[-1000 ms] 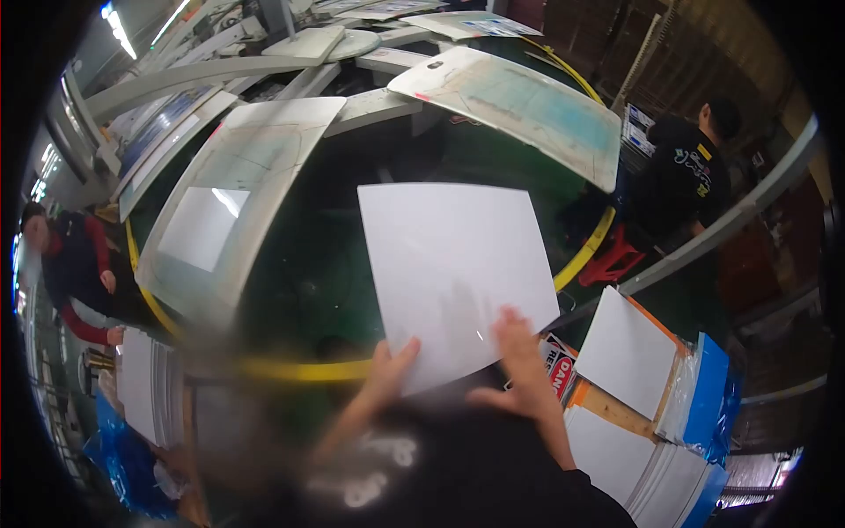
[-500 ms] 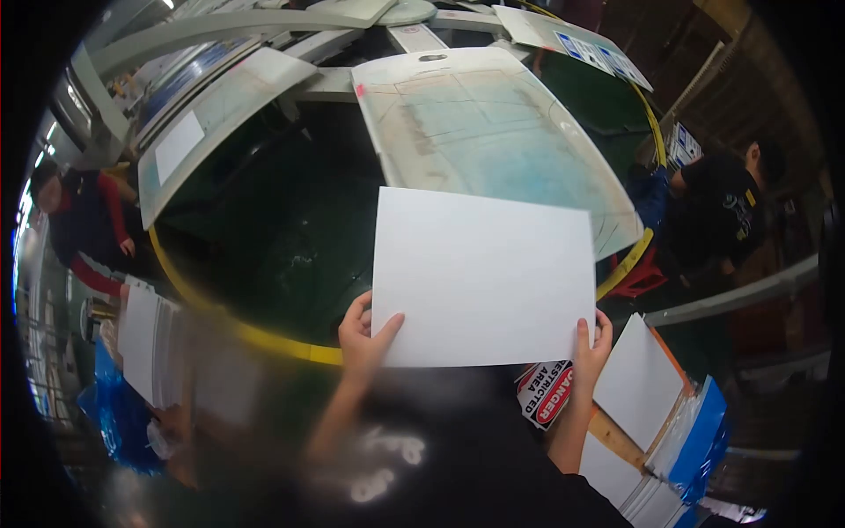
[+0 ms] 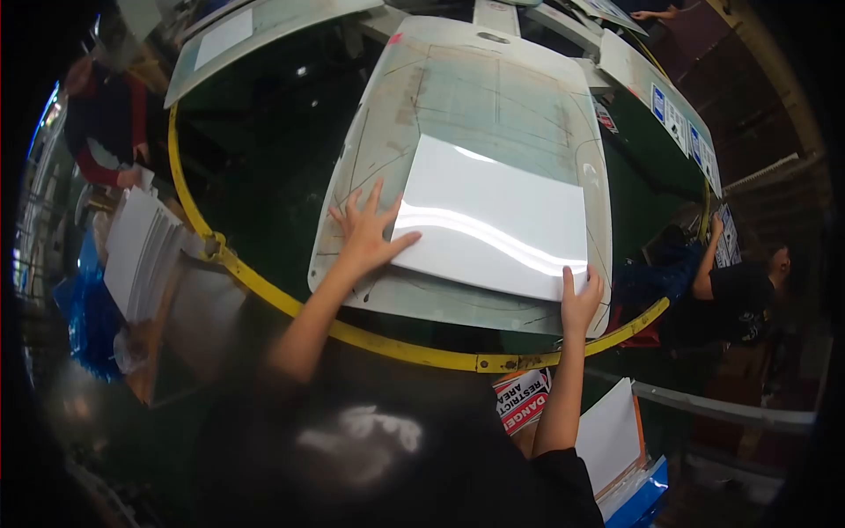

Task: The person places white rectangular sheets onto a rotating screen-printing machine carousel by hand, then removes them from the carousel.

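A blank white sheet [image 3: 493,220] with a glossy, slightly bowed surface lies over the worn, pale green board [image 3: 502,97], which has dark lines drawn on it. My left hand [image 3: 365,233] is open at the sheet's left edge, its fingers spread over the board and its thumb at the sheet's near-left corner. At the near-right corner, my right hand [image 3: 581,299] holds the sheet's edge, thumb on top and fingers along the side. Whether the whole sheet touches the board cannot be made out.
A yellow rail [image 3: 396,350] curves around in front of me. Printed danger signs [image 3: 524,400] and white sheets [image 3: 607,436] are at lower right. Another white stack [image 3: 136,251] stands at left. Co-workers are at the left [image 3: 106,123] and right [image 3: 744,290]. Neighbouring boards [image 3: 290,31] flank mine.
The white sheet has moved forward from in front of me onto the board. My left hand has opened and spread its fingers. The board now appears closer and more central.
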The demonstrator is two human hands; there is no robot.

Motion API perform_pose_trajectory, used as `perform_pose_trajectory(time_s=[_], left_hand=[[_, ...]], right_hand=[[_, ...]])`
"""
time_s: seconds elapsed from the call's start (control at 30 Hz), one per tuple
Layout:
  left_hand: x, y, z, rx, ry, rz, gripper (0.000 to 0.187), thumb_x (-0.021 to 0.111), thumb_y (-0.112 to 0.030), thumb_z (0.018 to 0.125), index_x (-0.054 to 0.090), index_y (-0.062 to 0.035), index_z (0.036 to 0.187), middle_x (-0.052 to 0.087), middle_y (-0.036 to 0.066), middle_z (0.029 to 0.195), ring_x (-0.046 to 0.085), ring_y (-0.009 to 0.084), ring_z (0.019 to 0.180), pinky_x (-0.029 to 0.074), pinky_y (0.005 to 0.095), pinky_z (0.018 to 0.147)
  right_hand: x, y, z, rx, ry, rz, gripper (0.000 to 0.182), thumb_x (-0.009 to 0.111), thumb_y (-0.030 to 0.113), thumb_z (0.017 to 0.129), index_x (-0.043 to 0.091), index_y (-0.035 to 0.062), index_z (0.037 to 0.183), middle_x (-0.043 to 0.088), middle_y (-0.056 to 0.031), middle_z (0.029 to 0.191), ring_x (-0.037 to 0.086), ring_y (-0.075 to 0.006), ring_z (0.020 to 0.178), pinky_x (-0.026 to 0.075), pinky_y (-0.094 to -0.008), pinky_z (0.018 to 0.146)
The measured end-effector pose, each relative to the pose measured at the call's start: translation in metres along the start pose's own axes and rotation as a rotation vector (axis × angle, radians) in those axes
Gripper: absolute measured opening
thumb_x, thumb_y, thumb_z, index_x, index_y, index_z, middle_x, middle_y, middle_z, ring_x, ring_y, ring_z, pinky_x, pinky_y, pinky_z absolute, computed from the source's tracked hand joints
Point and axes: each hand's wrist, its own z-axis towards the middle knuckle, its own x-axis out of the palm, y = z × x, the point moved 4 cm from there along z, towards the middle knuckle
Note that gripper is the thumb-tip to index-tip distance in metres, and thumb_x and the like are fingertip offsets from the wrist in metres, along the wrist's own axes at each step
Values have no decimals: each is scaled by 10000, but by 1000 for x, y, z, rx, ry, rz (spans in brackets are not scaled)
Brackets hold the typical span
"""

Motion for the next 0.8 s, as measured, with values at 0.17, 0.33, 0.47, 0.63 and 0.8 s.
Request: perform_pose_trajectory(time_s=[0.17, 0.33, 0.47, 0.63, 0.8], left_hand=[[-2, 24, 40, -50, -21, 79, 792, 624, -666, 634, 508, -234, 1288, 85, 163, 1497, -34, 454, 1333, -133, 716, 923], [12, 40, 49, -93, -42, 92, 783, 639, -672, 617, 525, -259, 1272, 67, 146, 1504, -103, 467, 1329, -145, 727, 908], [11, 40, 48, -117, -55, 116, 760, 648, -663, 620, 530, -278, 1264, 70, 136, 1506, -146, 482, 1318, -134, 744, 897], [10, 38, 52, -162, -66, 191, 763, 650, -683, 595, 531, -319, 1255, 58, 123, 1509, -171, 484, 1312, -115, 759, 889], [10, 39, 52, -153, -82, 192, 770, 656, -685, 581, 535, -323, 1250, 51, 118, 1510, -170, 487, 1310, -101, 765, 888]], right_hand=[[26, 26, 39, -76, 72, -154, 724, 721, 428, 713, 470, -60, 1185, 482, -211, 1113, 448, -358, 1074, 358, -413, 929], [43, 39, 47, -63, 149, -133, 893, 776, 497, 599, 444, -56, 1217, 474, -213, 1142, 425, -363, 1112, 326, -428, 960], [43, 45, 45, -51, 148, -251, 913, 770, 525, 583, 441, -27, 1232, 473, -194, 1159, 402, -356, 1124, 292, -455, 971], [54, 38, 44, -31, 110, -278, 906, 759, 549, 579, 453, 8, 1239, 476, -184, 1163, 361, -355, 1149, 240, -468, 993], [54, 36, 42, -40, 104, -292, 870, 750, 521, 590, 447, 36, 1246, 485, -162, 1176, 375, -348, 1144, 252, -501, 978]])
